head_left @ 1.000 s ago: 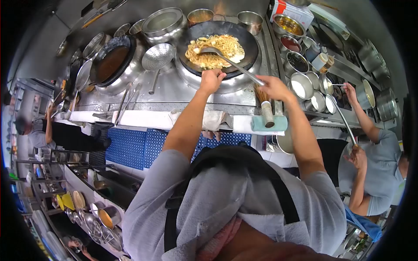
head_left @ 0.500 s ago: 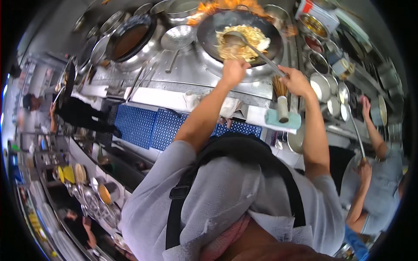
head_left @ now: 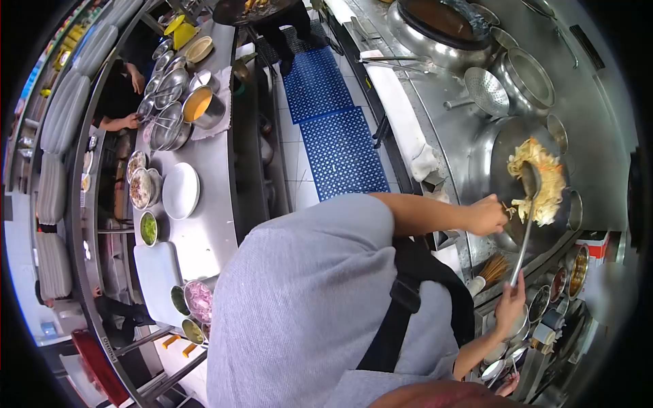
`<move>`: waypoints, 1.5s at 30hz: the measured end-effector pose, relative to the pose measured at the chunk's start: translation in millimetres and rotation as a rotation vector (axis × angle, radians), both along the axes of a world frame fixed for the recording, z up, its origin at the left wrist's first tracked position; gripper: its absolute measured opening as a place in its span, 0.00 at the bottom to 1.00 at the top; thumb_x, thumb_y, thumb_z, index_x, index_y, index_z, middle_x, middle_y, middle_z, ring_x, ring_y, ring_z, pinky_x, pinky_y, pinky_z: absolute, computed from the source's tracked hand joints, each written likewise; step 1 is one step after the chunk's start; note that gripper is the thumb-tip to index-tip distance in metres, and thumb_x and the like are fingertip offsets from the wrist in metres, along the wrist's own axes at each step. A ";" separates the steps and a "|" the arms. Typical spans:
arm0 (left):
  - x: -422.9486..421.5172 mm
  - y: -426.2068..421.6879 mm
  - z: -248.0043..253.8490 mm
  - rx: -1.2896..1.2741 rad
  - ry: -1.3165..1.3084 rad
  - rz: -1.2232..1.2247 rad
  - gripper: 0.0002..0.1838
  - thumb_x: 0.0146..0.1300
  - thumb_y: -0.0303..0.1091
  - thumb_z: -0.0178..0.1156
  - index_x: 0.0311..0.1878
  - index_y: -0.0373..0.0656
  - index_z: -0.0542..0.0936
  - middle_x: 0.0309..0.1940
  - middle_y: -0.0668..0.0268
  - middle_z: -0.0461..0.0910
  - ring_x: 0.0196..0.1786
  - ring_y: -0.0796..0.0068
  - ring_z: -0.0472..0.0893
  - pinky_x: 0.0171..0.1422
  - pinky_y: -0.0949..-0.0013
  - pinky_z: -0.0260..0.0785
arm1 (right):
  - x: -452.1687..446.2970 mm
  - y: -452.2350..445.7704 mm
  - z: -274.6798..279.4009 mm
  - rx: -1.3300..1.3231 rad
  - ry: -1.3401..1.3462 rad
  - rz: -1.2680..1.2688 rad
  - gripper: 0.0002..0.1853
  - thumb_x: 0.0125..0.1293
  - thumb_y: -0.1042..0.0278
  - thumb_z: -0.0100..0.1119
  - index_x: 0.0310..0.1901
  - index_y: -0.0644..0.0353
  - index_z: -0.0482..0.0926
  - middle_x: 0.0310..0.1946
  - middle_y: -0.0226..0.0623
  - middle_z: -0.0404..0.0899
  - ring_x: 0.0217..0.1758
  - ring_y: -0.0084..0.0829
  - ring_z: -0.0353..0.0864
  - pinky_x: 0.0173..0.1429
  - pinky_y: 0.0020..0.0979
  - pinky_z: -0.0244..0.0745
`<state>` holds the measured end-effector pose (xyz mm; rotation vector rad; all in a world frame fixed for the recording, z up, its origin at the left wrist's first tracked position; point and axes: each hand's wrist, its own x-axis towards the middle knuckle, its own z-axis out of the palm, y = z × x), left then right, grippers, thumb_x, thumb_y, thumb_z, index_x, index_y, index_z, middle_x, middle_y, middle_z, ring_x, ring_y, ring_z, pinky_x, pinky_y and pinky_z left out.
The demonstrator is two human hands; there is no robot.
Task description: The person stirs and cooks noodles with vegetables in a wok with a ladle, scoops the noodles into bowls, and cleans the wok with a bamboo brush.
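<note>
A dark wok (head_left: 509, 146) sits on the steel range on the right. Pale strips of food (head_left: 549, 180), perhaps noodles or shredded vegetables, lie inside it with some orange bits. My left hand (head_left: 486, 215) is closed at the wok's near edge, gripping it there; the exact grip is hidden by my fingers. Wrapped round the long handle of a metal ladle (head_left: 526, 241) is my right hand (head_left: 509, 311). The ladle's bowl rests among the food. Beside the wok, between my hands, lies a bamboo brush (head_left: 494, 268).
A perforated skimmer (head_left: 486, 92) and a pan of brown liquid (head_left: 435, 19) stand farther along the range. Behind, a steel counter (head_left: 207, 234) carries white plates (head_left: 181, 191), a pot of orange liquid (head_left: 198, 106) and sliced onion (head_left: 199, 301). Other people stand nearby.
My view has swung left, bringing the rear counter into sight and shifting the wok rightward. Flames behind the wok no longer show. The ladle stays in my right hand.
</note>
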<state>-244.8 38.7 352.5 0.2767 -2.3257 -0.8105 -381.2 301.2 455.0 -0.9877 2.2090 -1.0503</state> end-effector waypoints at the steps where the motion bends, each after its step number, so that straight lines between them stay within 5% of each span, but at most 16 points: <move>1: 18.9 11.0 -3.2 0.011 0.027 -0.007 0.14 0.66 0.45 0.66 0.28 0.48 0.84 0.26 0.63 0.84 0.39 0.56 0.82 0.56 0.50 0.62 | 1.5 -3.1 -8.2 -0.072 -0.040 -0.074 0.32 0.75 0.72 0.62 0.79 0.52 0.69 0.24 0.20 0.68 0.18 0.12 0.61 0.21 0.21 0.56; 7: 9.7 -13.6 69.9 -0.021 -0.012 -0.087 0.13 0.63 0.47 0.68 0.30 0.49 0.86 0.26 0.66 0.84 0.40 0.58 0.82 0.59 0.48 0.62 | -3.2 52.0 93.6 0.093 -0.065 0.056 0.30 0.75 0.74 0.57 0.78 0.57 0.70 0.30 0.24 0.77 0.19 0.12 0.64 0.22 0.20 0.58; 11: -30.2 -38.8 27.4 -0.016 0.084 -0.074 0.12 0.62 0.49 0.69 0.34 0.52 0.88 0.30 0.62 0.87 0.39 0.55 0.85 0.49 0.50 0.70 | 20.6 26.2 105.2 0.283 0.037 0.019 0.29 0.70 0.74 0.62 0.74 0.54 0.76 0.48 0.33 0.86 0.27 0.17 0.74 0.31 0.23 0.69; 14: 4.1 -10.2 12.0 -0.067 0.076 -0.013 0.08 0.63 0.40 0.71 0.36 0.48 0.87 0.29 0.62 0.83 0.38 0.55 0.82 0.51 0.51 0.67 | -2.4 7.1 15.4 0.076 0.273 -0.049 0.29 0.70 0.74 0.65 0.72 0.58 0.76 0.34 0.31 0.81 0.31 0.23 0.69 0.39 0.31 0.71; 17: 60.9 14.1 22.0 -0.047 0.064 -0.062 0.09 0.63 0.38 0.73 0.32 0.46 0.85 0.25 0.64 0.81 0.35 0.59 0.81 0.49 0.54 0.66 | 16.9 20.1 37.6 0.049 0.188 -0.147 0.29 0.69 0.75 0.66 0.73 0.56 0.77 0.31 0.29 0.76 0.31 0.23 0.67 0.37 0.31 0.69; 21: 22.3 -23.0 63.6 -0.090 0.053 -0.087 0.09 0.65 0.39 0.71 0.32 0.47 0.86 0.21 0.65 0.79 0.33 0.58 0.79 0.50 0.54 0.66 | 21.8 87.1 117.6 0.191 0.062 -0.166 0.30 0.67 0.81 0.66 0.71 0.53 0.79 0.36 0.28 0.79 0.33 0.18 0.69 0.39 0.25 0.68; 23: -14.0 -43.0 40.2 -0.058 0.038 -0.064 0.10 0.67 0.40 0.70 0.34 0.45 0.87 0.22 0.63 0.80 0.35 0.56 0.80 0.53 0.53 0.68 | 16.6 95.3 131.4 0.285 0.108 -0.164 0.31 0.63 0.84 0.66 0.69 0.52 0.82 0.37 0.30 0.82 0.35 0.20 0.74 0.42 0.27 0.72; 26: -44.6 -54.7 11.8 -0.036 -0.014 -0.064 0.09 0.67 0.39 0.70 0.36 0.44 0.87 0.25 0.61 0.83 0.38 0.56 0.82 0.56 0.53 0.69 | -29.6 92.0 67.7 0.210 0.432 -0.073 0.30 0.63 0.74 0.70 0.68 0.47 0.83 0.33 0.35 0.83 0.32 0.26 0.78 0.42 0.31 0.76; 30: -56.5 -60.6 4.2 0.010 -0.101 -0.109 0.08 0.67 0.38 0.70 0.37 0.44 0.88 0.29 0.60 0.85 0.42 0.55 0.83 0.59 0.53 0.69 | -39.7 7.6 -34.6 0.035 0.229 -0.275 0.29 0.70 0.68 0.65 0.72 0.58 0.75 0.28 0.35 0.84 0.27 0.28 0.81 0.35 0.36 0.78; 32: -49.1 -53.4 12.7 -0.006 -0.084 -0.083 0.09 0.66 0.36 0.71 0.45 0.44 0.88 0.43 0.56 0.87 0.49 0.52 0.82 0.62 0.51 0.69 | -21.3 -56.6 -116.1 -0.055 0.219 -0.444 0.31 0.69 0.70 0.66 0.73 0.60 0.73 0.27 0.35 0.82 0.23 0.27 0.79 0.27 0.36 0.75; 34: -41.5 -34.9 14.3 -0.063 0.126 0.013 0.11 0.65 0.35 0.71 0.49 0.44 0.88 0.51 0.55 0.86 0.52 0.50 0.81 0.65 0.50 0.69 | 43.9 -89.0 -66.5 -0.166 -0.374 -0.479 0.34 0.68 0.74 0.67 0.75 0.60 0.69 0.26 0.34 0.81 0.21 0.26 0.78 0.19 0.35 0.71; 36: -2.6 -16.6 40.2 0.074 0.171 -0.095 0.14 0.65 0.32 0.70 0.54 0.42 0.87 0.59 0.53 0.84 0.62 0.47 0.80 0.72 0.52 0.69 | 33.4 -61.7 -47.3 -0.325 -0.572 -0.477 0.35 0.68 0.76 0.67 0.76 0.62 0.68 0.30 0.35 0.82 0.17 0.23 0.74 0.16 0.31 0.68; 38: 44.7 -1.6 58.8 0.223 0.125 -0.188 0.13 0.65 0.31 0.71 0.51 0.41 0.88 0.59 0.54 0.85 0.63 0.55 0.82 0.68 0.57 0.73 | 12.1 -40.9 -52.0 -0.341 -0.546 -0.421 0.35 0.68 0.77 0.67 0.76 0.61 0.68 0.32 0.35 0.82 0.16 0.22 0.73 0.16 0.30 0.68; 42: 101.6 17.9 98.3 0.443 -0.042 -0.329 0.10 0.66 0.29 0.71 0.49 0.40 0.89 0.56 0.56 0.86 0.60 0.60 0.84 0.66 0.61 0.74 | -35.9 -86.8 -88.9 -0.196 0.052 -0.512 0.28 0.66 0.72 0.67 0.69 0.59 0.76 0.20 0.32 0.78 0.16 0.27 0.76 0.20 0.36 0.70; 45: 102.7 28.1 128.3 0.420 -0.046 -0.419 0.10 0.67 0.27 0.69 0.50 0.39 0.89 0.55 0.56 0.86 0.60 0.61 0.85 0.66 0.61 0.74 | -33.7 -139.4 -77.6 -0.278 -0.358 -0.537 0.28 0.69 0.70 0.69 0.69 0.62 0.73 0.27 0.33 0.79 0.19 0.23 0.75 0.17 0.31 0.67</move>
